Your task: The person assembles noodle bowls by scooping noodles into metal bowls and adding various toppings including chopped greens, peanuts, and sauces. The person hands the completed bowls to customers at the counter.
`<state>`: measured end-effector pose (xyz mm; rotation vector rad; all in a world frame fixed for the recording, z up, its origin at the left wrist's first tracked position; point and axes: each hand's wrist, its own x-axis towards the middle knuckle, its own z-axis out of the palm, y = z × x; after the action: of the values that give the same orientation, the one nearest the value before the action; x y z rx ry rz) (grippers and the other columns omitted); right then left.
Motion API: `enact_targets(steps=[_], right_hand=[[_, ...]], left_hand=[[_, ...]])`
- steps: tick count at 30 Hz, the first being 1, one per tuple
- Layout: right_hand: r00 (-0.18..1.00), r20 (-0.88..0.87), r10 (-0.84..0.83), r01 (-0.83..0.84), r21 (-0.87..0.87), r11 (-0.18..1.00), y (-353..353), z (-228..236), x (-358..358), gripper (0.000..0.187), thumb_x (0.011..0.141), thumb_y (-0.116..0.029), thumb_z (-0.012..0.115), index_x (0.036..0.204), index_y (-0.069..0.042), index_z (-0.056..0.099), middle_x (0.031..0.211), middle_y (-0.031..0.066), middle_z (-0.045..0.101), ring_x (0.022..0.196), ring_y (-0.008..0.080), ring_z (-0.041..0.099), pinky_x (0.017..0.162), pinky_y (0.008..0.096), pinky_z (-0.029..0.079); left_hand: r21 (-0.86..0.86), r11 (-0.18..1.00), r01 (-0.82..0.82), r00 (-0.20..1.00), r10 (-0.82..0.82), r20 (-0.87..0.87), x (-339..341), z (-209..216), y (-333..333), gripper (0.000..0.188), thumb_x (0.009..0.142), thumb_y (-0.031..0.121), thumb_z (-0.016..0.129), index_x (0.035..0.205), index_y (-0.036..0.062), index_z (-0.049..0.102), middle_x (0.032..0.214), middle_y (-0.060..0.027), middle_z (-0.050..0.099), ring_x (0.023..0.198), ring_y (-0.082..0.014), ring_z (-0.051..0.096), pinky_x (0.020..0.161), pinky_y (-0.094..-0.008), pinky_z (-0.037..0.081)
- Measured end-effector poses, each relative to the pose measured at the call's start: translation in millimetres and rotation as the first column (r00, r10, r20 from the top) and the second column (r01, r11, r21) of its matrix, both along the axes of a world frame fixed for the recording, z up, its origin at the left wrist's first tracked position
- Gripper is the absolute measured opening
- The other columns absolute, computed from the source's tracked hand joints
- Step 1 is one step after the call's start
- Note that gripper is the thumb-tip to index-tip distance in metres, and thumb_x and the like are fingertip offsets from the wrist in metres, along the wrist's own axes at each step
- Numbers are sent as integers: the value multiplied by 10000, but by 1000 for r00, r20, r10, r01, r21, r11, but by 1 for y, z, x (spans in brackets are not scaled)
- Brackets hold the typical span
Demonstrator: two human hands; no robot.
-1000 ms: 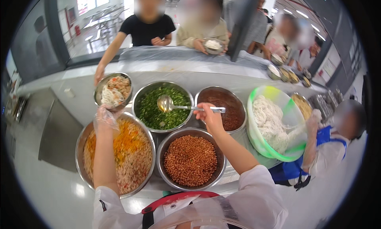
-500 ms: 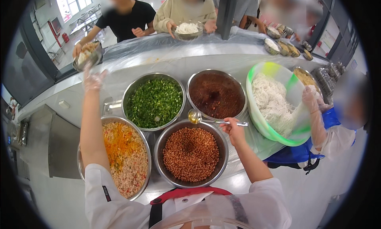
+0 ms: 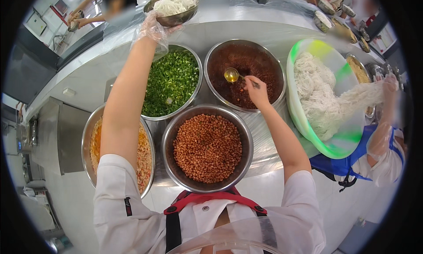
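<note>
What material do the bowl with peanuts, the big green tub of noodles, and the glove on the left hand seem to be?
Peanut bowl: probably stainless steel, its grey rim shiny. Noodle tub: likely plastic, green-white and glossy. Glove on the left hand: thin clear plastic film, wrinkled, see-through.

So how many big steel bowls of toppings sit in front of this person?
4: greens bowl upper left, red sauce bowl upper right, peanut bowl lower middle, and orange shreds bowl lower left, half hidden by the left arm. More may lie outside view.
</note>
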<state>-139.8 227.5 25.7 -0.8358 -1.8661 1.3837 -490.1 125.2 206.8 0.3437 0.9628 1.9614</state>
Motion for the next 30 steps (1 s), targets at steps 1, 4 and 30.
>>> enact_targets(steps=[1, 4, 30], right_hand=[[999, -6, 34, -33, 116, 993, 1, -10, -10, 161, 875, -104, 561, 968, 15, 620, 808, 115, 626, 669, 194, 619, 615, 287, 490], [988, 98, 118, -153, 556, 817, -1, -28, -27, 123, 846, -97, 569, 921, -13, 620, 834, 164, 601, 713, 325, 590, 640, 374, 480], [999, 1, -55, 54, -149, 987, -7, 13, 26, 245, 900, -202, 521, 961, 17, 612, 699, 105, 641, 662, 143, 630, 642, 276, 490]], left_hand=[[-31, 999, 16, 1000, -15, 25, -2, -1, 2, 508, 854, 113, 369, 1356, 101, 298, 1361, -166, 371, 1210, -413, 402, 880, -640, 432], [-13, 998, -65, 996, 66, 59, 2, -10, -4, 560, 815, 56, 354, 1368, 81, 270, 1354, -187, 370, 1211, -423, 400, 887, -644, 431], [-287, 872, -398, 859, 463, 216, 226, -113, -239, 645, 643, -86, 394, 1282, -44, 316, 1242, -233, 460, 1091, -392, 519, 817, -545, 516]])
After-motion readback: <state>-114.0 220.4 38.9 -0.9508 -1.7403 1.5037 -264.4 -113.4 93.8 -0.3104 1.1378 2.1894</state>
